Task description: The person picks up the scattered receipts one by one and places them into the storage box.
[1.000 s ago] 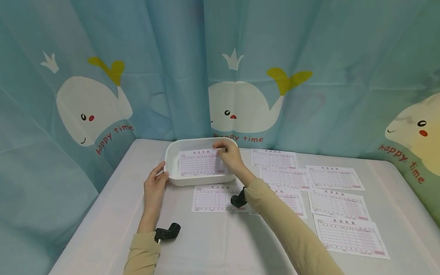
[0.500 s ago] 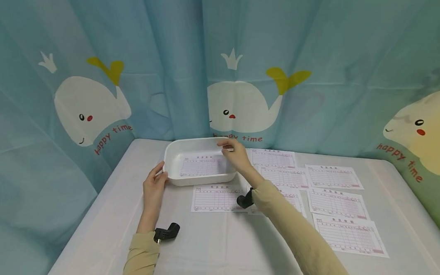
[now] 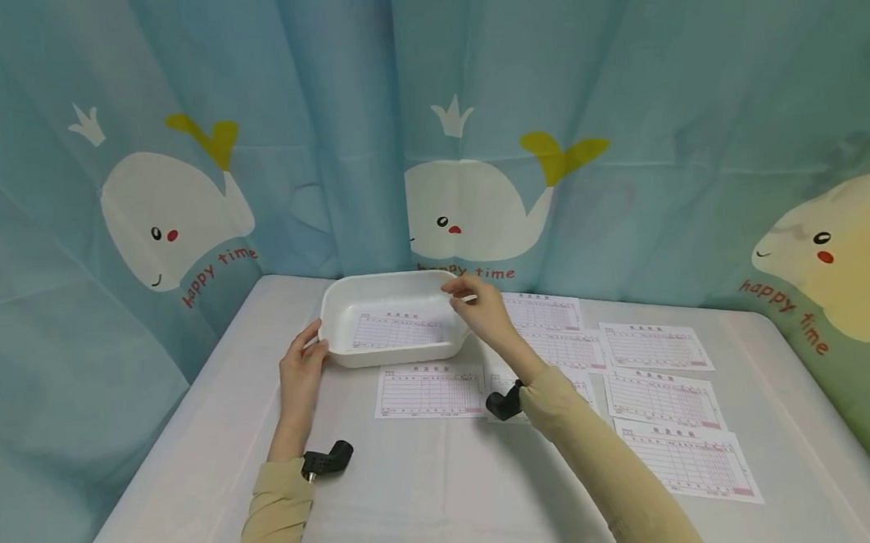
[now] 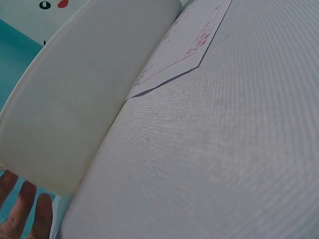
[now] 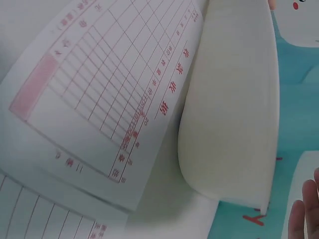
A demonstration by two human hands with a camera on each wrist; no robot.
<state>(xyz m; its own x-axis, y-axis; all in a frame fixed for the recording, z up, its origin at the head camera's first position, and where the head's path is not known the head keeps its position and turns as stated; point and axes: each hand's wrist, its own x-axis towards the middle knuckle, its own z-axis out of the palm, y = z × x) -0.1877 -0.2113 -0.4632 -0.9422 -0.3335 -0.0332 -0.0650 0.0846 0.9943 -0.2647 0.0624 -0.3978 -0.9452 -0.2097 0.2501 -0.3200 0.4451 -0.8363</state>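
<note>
A white plastic basin (image 3: 391, 357) stands near the table's back edge, with a printed paper slip (image 3: 397, 331) lying inside. At its left end my left hand (image 3: 300, 383) touches the outer wall with fingertips and thumb; in the left wrist view the fingers (image 4: 22, 209) are nearly straight beside the basin (image 4: 75, 99). Over the right end of the rim is my right hand (image 3: 487, 314), fingers slightly bent and holding nothing. The right wrist view shows its fingers (image 5: 310, 206) apart from the basin wall (image 5: 229, 99).
Printed slips lie on the table, one (image 3: 430, 391) in front of the basin and several to its right, such as those at the far right (image 3: 656, 346) and front right (image 3: 689, 463). A blue curtain (image 3: 354, 144) with whale prints hangs behind the table.
The right hand has let go of the slip, which now lies lower in the basin, and has moved right to the rim. The left hand stays at the left end.
</note>
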